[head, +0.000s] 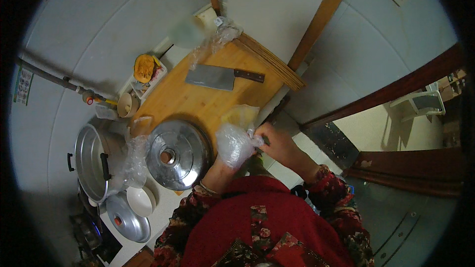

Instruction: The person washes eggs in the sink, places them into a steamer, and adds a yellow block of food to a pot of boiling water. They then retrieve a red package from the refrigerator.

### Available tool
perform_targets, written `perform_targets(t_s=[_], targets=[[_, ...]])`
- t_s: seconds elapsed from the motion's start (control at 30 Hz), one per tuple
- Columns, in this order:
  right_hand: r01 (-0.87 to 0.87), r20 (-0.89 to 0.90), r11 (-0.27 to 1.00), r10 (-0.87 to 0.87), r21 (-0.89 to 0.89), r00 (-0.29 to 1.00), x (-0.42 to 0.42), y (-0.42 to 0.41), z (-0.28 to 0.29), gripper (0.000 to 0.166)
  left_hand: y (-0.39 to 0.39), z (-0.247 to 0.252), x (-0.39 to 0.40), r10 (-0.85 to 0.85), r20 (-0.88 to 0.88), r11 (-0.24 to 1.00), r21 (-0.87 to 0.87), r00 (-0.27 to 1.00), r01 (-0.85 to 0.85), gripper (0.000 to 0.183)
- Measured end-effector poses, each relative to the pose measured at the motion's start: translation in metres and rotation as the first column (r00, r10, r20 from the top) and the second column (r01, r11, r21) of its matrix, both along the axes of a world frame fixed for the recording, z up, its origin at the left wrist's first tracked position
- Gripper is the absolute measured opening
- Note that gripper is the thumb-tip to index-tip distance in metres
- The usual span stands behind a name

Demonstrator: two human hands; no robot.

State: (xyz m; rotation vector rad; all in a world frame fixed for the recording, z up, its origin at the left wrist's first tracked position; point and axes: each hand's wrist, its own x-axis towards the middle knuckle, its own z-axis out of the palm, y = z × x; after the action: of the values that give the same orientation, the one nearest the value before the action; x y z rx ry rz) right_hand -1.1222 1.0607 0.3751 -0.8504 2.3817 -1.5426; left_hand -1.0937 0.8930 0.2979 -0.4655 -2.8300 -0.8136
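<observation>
A filled clear plastic bag point(233, 144) is in front of me at the edge of the wooden cutting board point(178, 96). My right hand point(274, 139) pinches its gathered, twisted neck. The bag covers most of my left hand point(225, 166); only the wrist and a little of the hand show, and a fingertip seems to be near the neck. Just beyond the bag, a yellowish patch point(241, 114) shows through thin plastic. Farther up the board lies a cleaver point(211, 76) with a dark wooden handle.
Left of my hands are a round metal lid point(182, 170), a large aluminium pot point(89, 163), a white bowl point(141, 201) and another lid point(130, 222). Along the wall sit a cut pumpkin point(144, 68) and a small bowl point(127, 104). Bundled wooden sticks point(274, 61) border the board's far right.
</observation>
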Motion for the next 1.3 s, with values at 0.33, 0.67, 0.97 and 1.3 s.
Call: perform_targets(t_s=[0.33, 0.67, 0.97, 1.3], targets=[[0.094, 0.085, 0.989, -0.084, -0.115, 0.993, 0.000, -0.005, -0.020, 0.010, 0.005, 0.047, 0.002, -0.020, -0.039, 0.944, -0.329, 0.999, 0.006, 0.020], [0.192, -0.252, 0.981, -0.179, 0.029, 0.951, 0.016, -0.011, 0.013, 0.052, 0.004, 0.000, 0.003, 0.123, 0.406, 0.575, 0.715, 0.906, -0.399, 0.020], [0.282, -0.166, 0.945, -0.255, 0.167, 0.952, 0.018, -0.030, -0.048, 0.047, 0.020, -0.018, 0.016, -0.054, 0.519, -0.088, 0.848, 0.853, -0.522, 0.030], [0.339, 0.153, 0.939, -0.344, 0.062, 0.926, -0.012, -0.002, -0.078, 0.023, 0.017, 0.008, 0.016, -0.539, 0.433, -0.248, 0.738, 0.722, -0.627, 0.047]])
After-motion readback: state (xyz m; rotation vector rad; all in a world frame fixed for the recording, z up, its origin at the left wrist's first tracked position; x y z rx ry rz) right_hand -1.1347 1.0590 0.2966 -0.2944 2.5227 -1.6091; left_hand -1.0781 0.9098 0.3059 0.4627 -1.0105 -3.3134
